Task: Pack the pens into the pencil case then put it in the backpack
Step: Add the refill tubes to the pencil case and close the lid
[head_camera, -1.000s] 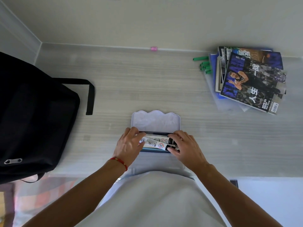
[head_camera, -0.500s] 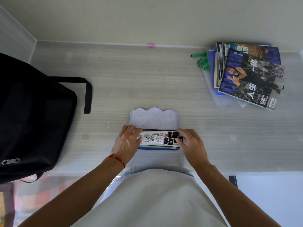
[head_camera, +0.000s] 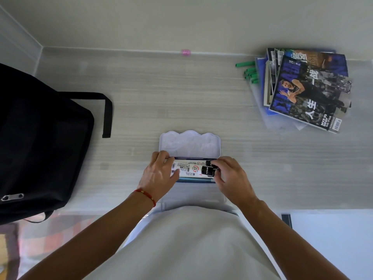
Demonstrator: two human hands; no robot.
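An open pencil case lies near the table's front edge, its pale lid (head_camera: 189, 143) folded back away from me. White and black pen packs (head_camera: 191, 169) lie in its blue tray. My left hand (head_camera: 159, 174) presses on the left end of the packs, thumb on top. My right hand (head_camera: 228, 176) pinches the black right end of the packs. A black backpack (head_camera: 40, 142) lies flat at the left, its strap (head_camera: 107, 112) reaching toward the middle.
A pile of magazines (head_camera: 308, 89) sits at the back right, with several green pens or markers (head_camera: 249, 70) beside its left edge. A small pink object (head_camera: 186, 52) rests against the back wall. The table's front edge runs just behind my wrists.
Both hands shifted slightly on the pen packs, the left thumb sliding further over them and the right fingers closing on the black end. The packs sit lower in the tray.
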